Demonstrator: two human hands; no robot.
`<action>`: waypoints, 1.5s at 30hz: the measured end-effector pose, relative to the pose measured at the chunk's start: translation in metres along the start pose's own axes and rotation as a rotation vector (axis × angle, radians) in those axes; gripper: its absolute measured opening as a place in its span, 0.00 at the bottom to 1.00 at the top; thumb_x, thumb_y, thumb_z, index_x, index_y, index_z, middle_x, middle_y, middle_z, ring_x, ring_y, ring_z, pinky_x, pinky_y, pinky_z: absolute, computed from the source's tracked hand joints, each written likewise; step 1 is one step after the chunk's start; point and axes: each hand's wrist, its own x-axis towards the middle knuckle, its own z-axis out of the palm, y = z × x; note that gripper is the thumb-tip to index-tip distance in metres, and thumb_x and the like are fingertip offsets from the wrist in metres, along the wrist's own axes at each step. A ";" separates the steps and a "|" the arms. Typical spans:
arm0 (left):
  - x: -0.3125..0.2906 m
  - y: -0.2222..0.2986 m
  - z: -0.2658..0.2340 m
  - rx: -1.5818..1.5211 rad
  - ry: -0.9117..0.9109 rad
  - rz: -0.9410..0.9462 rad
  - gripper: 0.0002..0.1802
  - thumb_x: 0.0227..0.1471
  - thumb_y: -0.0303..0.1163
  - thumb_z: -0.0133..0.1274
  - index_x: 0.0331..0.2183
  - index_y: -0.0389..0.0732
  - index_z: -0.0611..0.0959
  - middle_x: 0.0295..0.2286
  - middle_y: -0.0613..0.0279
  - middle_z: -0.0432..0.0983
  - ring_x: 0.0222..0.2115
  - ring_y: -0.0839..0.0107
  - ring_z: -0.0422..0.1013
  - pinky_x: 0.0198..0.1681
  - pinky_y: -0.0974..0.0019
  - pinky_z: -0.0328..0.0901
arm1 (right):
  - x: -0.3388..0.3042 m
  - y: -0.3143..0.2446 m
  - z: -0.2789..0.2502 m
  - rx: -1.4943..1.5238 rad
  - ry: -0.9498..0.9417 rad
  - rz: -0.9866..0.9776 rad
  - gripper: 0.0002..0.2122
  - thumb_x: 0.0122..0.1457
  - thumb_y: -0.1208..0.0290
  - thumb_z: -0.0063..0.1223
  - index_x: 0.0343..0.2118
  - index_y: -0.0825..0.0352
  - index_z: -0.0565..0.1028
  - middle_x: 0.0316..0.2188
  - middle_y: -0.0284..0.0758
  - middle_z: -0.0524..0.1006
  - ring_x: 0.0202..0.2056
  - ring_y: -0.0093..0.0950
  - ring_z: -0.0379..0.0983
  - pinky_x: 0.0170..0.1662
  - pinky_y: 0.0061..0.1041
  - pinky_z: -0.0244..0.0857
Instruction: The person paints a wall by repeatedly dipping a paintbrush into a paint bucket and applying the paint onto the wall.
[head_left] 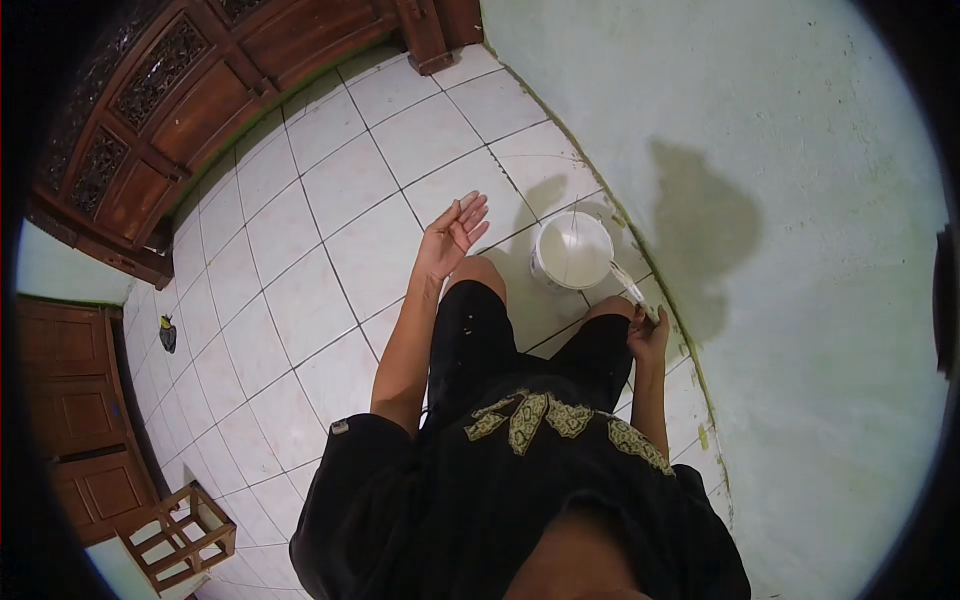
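A round white bucket (574, 250) stands on the tiles just beyond my knees, near the wall. It has pale, whitish contents inside. My right hand (648, 338), by my right knee, is closed around the end of a slim white-smeared tool (630, 283). The tool slants from my fingers up to the bucket's right rim; its exact kind is unclear. Left of the bucket, my left hand (457, 232) is raised above my left knee with its fingers stretched out. It holds nothing, and a whitish smear shows on its fingertips.
A pale green wall (810, 250) rises close on my right, with shadows on it. White floor tiles (330, 270) spread to the left. Carved wooden furniture (190, 80) stands at the far left, a brown wooden door (75, 390) and a small wooden frame (185, 535) at left, and a small dark-and-yellow object (168, 335) on the floor.
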 end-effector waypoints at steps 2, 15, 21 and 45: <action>-0.001 0.000 0.020 -0.071 -0.094 -0.020 0.24 0.54 0.38 0.38 0.50 0.35 0.62 0.48 0.58 0.60 0.46 0.70 0.61 0.50 0.64 0.57 | -0.002 -0.003 -0.003 -0.035 -0.029 -0.005 0.18 0.56 0.60 0.41 0.34 0.76 0.64 0.24 0.42 0.71 0.20 0.25 0.70 0.22 0.16 0.70; 0.023 0.020 -0.076 0.002 0.351 0.083 0.13 0.51 0.37 0.48 0.18 0.45 0.70 0.16 0.68 0.66 0.23 0.75 0.66 0.35 0.70 0.63 | 0.003 -0.009 -0.006 -0.019 -0.009 -0.015 0.16 0.55 0.62 0.44 0.35 0.75 0.64 0.28 0.43 0.72 0.24 0.27 0.72 0.24 0.18 0.70; -0.036 0.021 -0.114 -0.090 0.373 -0.202 0.32 0.51 0.60 0.29 0.26 0.40 0.73 0.21 0.59 0.71 0.40 0.57 0.67 0.48 0.55 0.59 | -0.001 -0.012 -0.021 -0.067 0.036 -0.044 0.16 0.55 0.62 0.42 0.35 0.75 0.63 0.28 0.44 0.71 0.23 0.25 0.71 0.22 0.16 0.69; 0.033 -0.076 -0.103 1.000 0.329 -0.269 0.18 0.50 0.43 0.41 0.29 0.37 0.74 0.27 0.59 0.72 0.30 0.70 0.68 0.34 0.67 0.62 | 0.037 0.022 0.032 -0.668 0.092 -0.314 0.08 0.54 0.67 0.47 0.29 0.66 0.68 0.22 0.29 0.68 0.22 0.26 0.67 0.29 0.23 0.66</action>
